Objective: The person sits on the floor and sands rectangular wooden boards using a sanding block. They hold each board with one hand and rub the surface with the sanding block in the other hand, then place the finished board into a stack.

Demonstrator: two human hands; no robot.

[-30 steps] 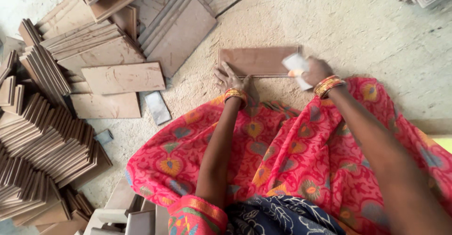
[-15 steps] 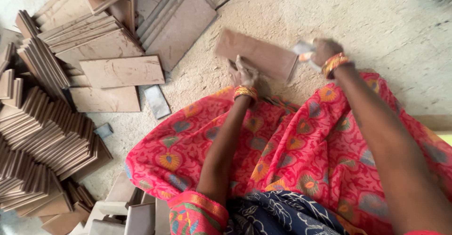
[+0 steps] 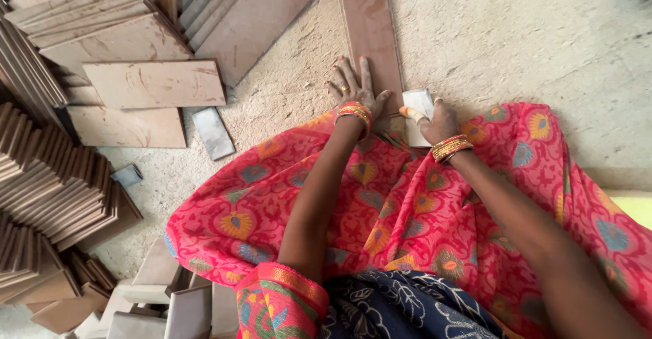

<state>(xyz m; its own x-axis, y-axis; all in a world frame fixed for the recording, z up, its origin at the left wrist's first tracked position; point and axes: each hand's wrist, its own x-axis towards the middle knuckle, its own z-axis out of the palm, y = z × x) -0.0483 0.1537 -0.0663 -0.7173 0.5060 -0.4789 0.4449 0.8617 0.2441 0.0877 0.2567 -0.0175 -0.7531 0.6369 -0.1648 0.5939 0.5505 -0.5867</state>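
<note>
A long brown tile (image 3: pixel 370 30) lies on the dusty floor, running away from me. My left hand (image 3: pixel 356 88) rests flat on its near end, fingers spread, orange bangles at the wrist. My right hand (image 3: pixel 435 118) sits just to the right, gripping a small pale grey block (image 3: pixel 418 105) against the tile's near edge. Both arms reach over my red patterned cloth (image 3: pixel 407 203).
Stacks of brown tiles (image 3: pixel 54 183) fill the left side, with loose flat tiles (image 3: pixel 153 84) and larger slabs (image 3: pixel 248 10) beyond. A small grey piece (image 3: pixel 212 133) lies on the floor. Pale tiles (image 3: pixel 163 298) stand at the bottom left.
The brown tile has turned from lying crosswise to pointing away from me. My left hand has come down flat on its near end, and my right hand has drawn the block closer.
</note>
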